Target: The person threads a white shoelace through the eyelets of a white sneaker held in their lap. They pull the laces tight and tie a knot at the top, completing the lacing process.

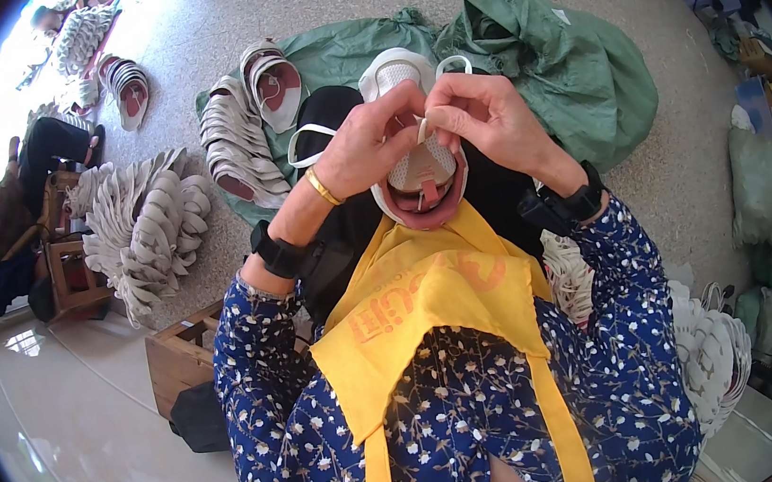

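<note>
Pinched white lace with left hand and right hand | had shoe at 12 o'clock, probably for easy two-handed reach

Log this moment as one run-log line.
left hand: at white lace | right hand: pinching white lace | white shoe: beneath hands

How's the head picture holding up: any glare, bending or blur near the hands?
Head view: light washes out the upper-left edge; glossy floor tiles at left catch a bright reflection; edges bend toward the black rim; left hand, right hand and white shoe upper look reasonably sharp, but white lace detail at the fingertips is too small to judge.
</note>
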Tool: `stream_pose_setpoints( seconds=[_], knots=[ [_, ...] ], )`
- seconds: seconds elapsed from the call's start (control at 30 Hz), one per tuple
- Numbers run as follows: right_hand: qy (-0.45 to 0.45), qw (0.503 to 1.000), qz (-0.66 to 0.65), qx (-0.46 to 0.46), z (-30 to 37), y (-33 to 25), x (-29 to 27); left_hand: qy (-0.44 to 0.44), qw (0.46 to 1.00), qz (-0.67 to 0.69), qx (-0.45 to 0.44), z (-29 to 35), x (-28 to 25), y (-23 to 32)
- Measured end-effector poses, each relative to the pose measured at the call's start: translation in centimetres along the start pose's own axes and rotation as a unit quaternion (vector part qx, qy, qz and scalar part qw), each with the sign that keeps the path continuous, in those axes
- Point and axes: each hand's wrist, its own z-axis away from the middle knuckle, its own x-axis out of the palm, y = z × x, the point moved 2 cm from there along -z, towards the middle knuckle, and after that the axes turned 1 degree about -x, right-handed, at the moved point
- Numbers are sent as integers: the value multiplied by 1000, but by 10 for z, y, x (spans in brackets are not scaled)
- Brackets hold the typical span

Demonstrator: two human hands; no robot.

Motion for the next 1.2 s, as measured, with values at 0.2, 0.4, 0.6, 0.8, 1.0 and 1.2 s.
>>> stream_pose_setpoints(
  seconds=[0.2,0.4,0.6,0.8,1.0,1.2],
  knots=[
    [4,998,-64,15,11,9,0,-39,998,2,-40,-5,6,-10],
    [24,996,-82,-31,8,2,1,15,985,146,-93,-7,4,-17],
    [47,996,-29,63,31,20,-2,44,978,175,-103,7,-2,-8],
    [228,957,-128,128,118,56,-139,158,970,127,-137,91,-94,1],
    [436,876,-136,158,247,91,-230,166,942,76,-281,164,-170,18],
    [260,946,38,191,143,58,-129,124,972,-145,-138,97,-88,10]
  ],
)
